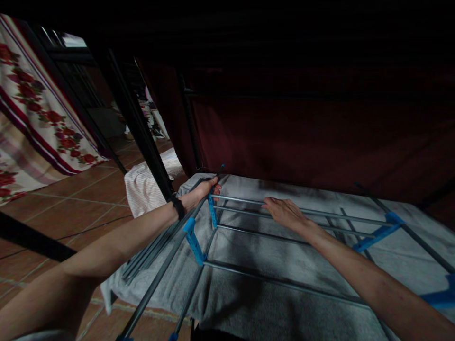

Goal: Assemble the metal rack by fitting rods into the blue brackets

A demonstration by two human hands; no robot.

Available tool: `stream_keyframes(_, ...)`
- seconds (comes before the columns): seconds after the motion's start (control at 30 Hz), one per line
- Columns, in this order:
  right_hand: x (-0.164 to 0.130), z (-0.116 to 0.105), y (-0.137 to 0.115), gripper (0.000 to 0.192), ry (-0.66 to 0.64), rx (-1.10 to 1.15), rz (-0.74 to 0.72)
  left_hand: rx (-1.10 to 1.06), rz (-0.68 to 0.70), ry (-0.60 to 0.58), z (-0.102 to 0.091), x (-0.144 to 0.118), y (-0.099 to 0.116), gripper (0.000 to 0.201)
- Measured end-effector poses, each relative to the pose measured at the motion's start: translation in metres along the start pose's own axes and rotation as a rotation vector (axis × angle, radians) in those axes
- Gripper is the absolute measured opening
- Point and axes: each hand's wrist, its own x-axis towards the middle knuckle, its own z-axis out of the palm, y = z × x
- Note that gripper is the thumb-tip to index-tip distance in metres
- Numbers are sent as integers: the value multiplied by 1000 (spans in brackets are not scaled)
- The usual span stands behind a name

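Note:
A metal rack of grey rods (284,282) with blue plastic connectors (194,240) lies flat on a grey towel (249,303) spread on the floor. My left hand (201,192) grips the rack's far left corner, where a dark upright rod meets a blue connector (212,210). A dark band circles that wrist. My right hand (284,211) rests palm down on the far horizontal rods, fingers spread over them. Another blue connector (378,233) joins the rods on the right side.
A bundle of loose grey rods (151,253) lies along the towel's left edge. A dark metal frame post (137,121) stands just behind, beside a striped cloth (142,187). Dark red fabric (320,137) hangs ahead. A floral cloth (39,113) hangs at left over terracotta tiles (71,199).

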Motion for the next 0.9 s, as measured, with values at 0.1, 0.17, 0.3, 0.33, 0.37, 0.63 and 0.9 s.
stream_keyframes(0.1,1,-3,2,29,-7,-4,-20,-7,-29,-28,-1,1,0,32)
stream_keyframes(0.17,2,-4,2,29,-15,-4,-21,-4,-41,-23,-1,3,0,30)
stream_keyframes(0.3,4,-6,7,30,-55,42,-14,-15,-36,-31,-1,5,-1,29)
stream_keyframes(0.33,5,-6,9,31,-63,63,-17,-28,-32,-42,-1,5,-1,29)
stream_keyframes(0.37,7,-6,11,32,-70,86,-23,-41,-30,-53,0,5,-1,30)
stream_keyframes(0.63,10,-1,21,35,-50,157,-42,7,-37,-49,2,3,0,27)
stream_keyframes(0.9,4,-6,12,35,-55,99,1,-16,-57,-30,4,2,0,28)
